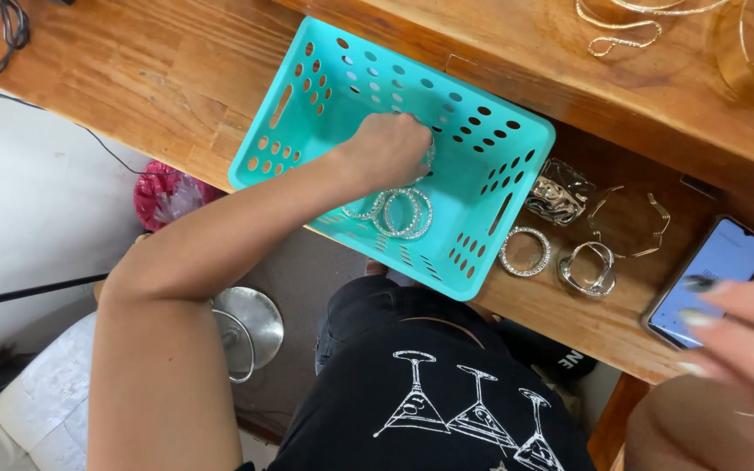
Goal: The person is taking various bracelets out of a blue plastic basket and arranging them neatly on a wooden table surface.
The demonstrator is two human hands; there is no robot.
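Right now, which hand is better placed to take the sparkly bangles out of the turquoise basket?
The left hand. It is already inside the turquoise basket, fingers closed just above the sparkly bangles. The right hand is far off at the frame's right edge, beside the phone, outside the basket.

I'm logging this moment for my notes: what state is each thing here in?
Left hand: closed, knuckles up, inside the basket.
Right hand: open, fingers spread above the phone.
Turquoise basket: upright, overhanging the shelf edge.
Sparkly bangles: lying flat in the basket.
Phone: screen lit, flat on the shelf.
Silver bracelet: resting on the shelf.
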